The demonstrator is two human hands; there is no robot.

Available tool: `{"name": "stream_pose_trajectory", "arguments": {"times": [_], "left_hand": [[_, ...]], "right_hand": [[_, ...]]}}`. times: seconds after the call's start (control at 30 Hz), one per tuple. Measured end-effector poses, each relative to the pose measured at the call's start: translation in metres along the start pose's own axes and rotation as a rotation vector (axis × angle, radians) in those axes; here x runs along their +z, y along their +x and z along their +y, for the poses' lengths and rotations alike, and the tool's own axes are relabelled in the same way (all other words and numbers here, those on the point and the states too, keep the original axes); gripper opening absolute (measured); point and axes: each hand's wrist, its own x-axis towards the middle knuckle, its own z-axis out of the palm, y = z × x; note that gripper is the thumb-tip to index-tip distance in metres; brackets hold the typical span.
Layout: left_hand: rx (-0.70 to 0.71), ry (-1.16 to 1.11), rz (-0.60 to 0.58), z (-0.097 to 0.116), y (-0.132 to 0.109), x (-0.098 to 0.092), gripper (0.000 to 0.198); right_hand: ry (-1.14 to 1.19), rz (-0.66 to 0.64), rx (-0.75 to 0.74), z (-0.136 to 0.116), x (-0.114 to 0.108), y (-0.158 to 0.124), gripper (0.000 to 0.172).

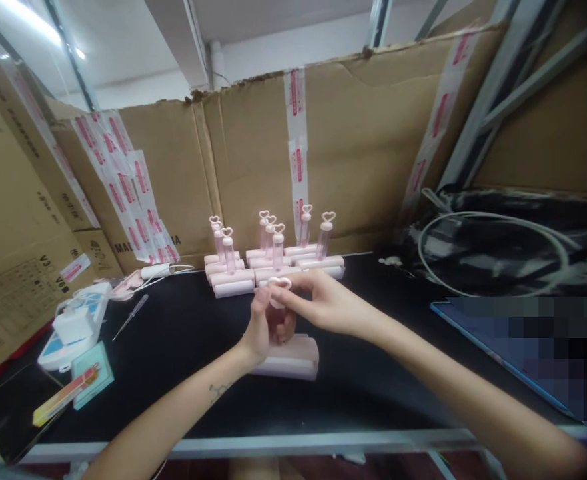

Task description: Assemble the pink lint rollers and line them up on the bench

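Near the middle, my left hand (258,332) and my right hand (320,303) meet on a small bubble wand with a pale pink heart-shaped top (280,283). My left fingers are closed round its lower part, which they mostly hide. At the heart top, my right thumb and fingers pinch. Below the hands lies a pale pink and white block (296,357), partly covered by my left hand. Beyond them, similar blocks (234,287) sit in rows, and several clear pink tubes with heart tops (325,239) stand upright on them.
Cardboard walls (363,147) enclose the back and left of the black tabletop (183,373). At left are a power strip (76,327), a screwdriver (132,316), a teal card (93,377) and a dark flat device (10,407). Right: a coiled cable (493,217) and a blue-edged tablet (503,360).
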Motion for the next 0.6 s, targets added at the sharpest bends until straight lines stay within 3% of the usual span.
{"name": "stream_pose_trajectory", "arguments": {"times": [0.07, 0.13, 0.2, 0.27, 0.37, 0.4, 0.5, 0.6], "left_hand": [[-0.010, 0.089, -0.127, 0.006, -0.001, -0.005, 0.073], [0.029, 0.269, -0.234, 0.017, -0.004, -0.013, 0.076], [0.137, 0.505, -0.229, 0.031, -0.006, -0.026, 0.068], [0.250, 0.713, -0.104, 0.042, -0.006, -0.045, 0.057], [0.308, 0.809, 0.236, 0.047, 0.000, -0.086, 0.043], [0.334, 0.815, 0.365, 0.046, 0.003, -0.101, 0.045], [0.350, 0.779, 0.650, 0.034, 0.014, -0.142, 0.075], [0.304, 0.755, 0.676, 0.022, 0.026, -0.165, 0.092]], "right_hand": [[-0.018, 0.033, -0.032, 0.013, -0.001, -0.006, 0.050], [-0.134, 0.138, -0.069, 0.031, 0.005, -0.015, 0.075], [-0.279, 0.200, -0.077, 0.047, 0.016, -0.026, 0.103], [-0.398, 0.145, -0.019, 0.059, 0.026, -0.038, 0.095], [-0.530, 0.053, 0.081, 0.073, 0.017, -0.057, 0.050], [-0.557, 0.059, 0.099, 0.079, 0.006, -0.062, 0.042], [-0.573, 0.167, 0.137, 0.109, -0.047, -0.071, 0.040], [-0.516, 0.406, 0.176, 0.147, -0.099, -0.061, 0.044]]}}
